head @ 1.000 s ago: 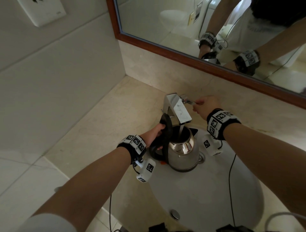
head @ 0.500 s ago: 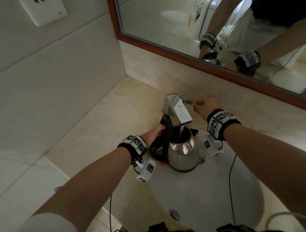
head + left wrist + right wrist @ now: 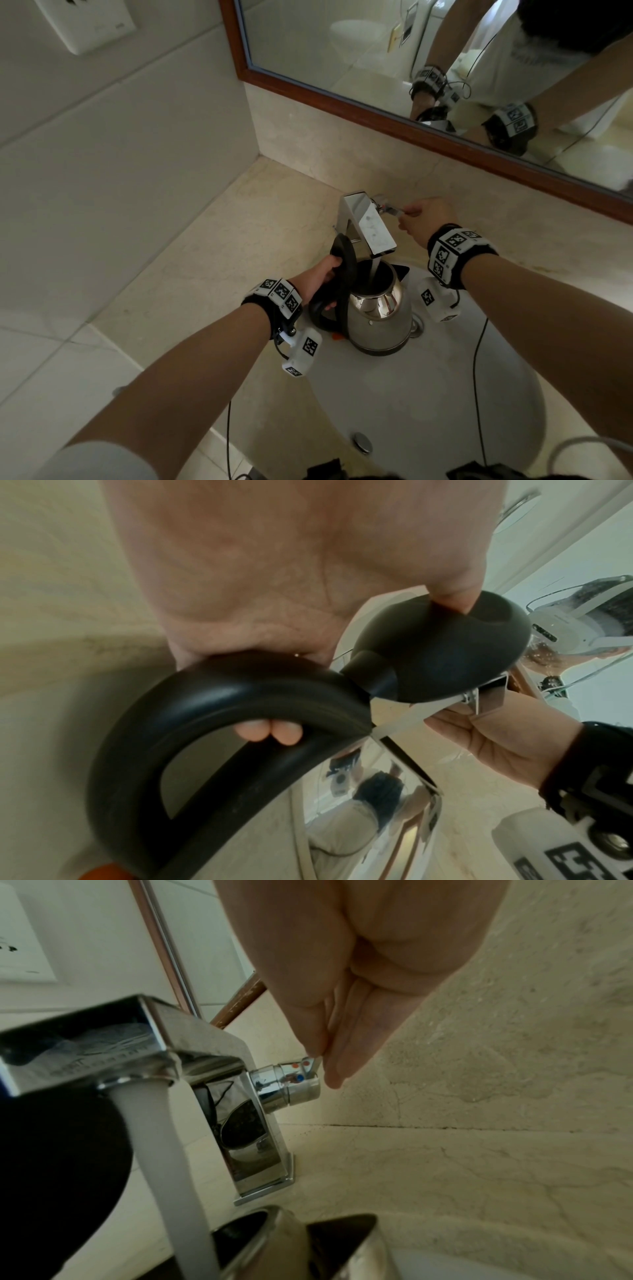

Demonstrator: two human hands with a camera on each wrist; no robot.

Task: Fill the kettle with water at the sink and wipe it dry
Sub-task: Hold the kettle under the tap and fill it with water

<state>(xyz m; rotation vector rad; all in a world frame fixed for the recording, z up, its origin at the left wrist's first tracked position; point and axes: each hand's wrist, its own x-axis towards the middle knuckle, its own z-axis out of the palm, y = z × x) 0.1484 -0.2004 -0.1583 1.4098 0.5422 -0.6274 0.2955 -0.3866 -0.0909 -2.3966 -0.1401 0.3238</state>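
A steel kettle [image 3: 378,317] with a black handle [image 3: 212,696] stands in the white sink [image 3: 445,411] under the chrome faucet [image 3: 368,222]. Its black lid [image 3: 342,255] is flipped up. A stream of water [image 3: 164,1150] runs from the spout into the kettle's mouth. My left hand [image 3: 320,277] grips the handle, fingers curled round it, thumb on the lid [image 3: 441,653]. My right hand [image 3: 423,217] pinches the faucet's thin side lever [image 3: 390,209] beside the hot and cold marks [image 3: 299,1070].
A beige stone counter [image 3: 222,267] surrounds the sink, with a tiled wall to the left and a wood-framed mirror [image 3: 411,123] behind. A white wall plate [image 3: 85,24] hangs upper left. The sink's drain [image 3: 363,442] lies near the front. Cables trail from both wrists.
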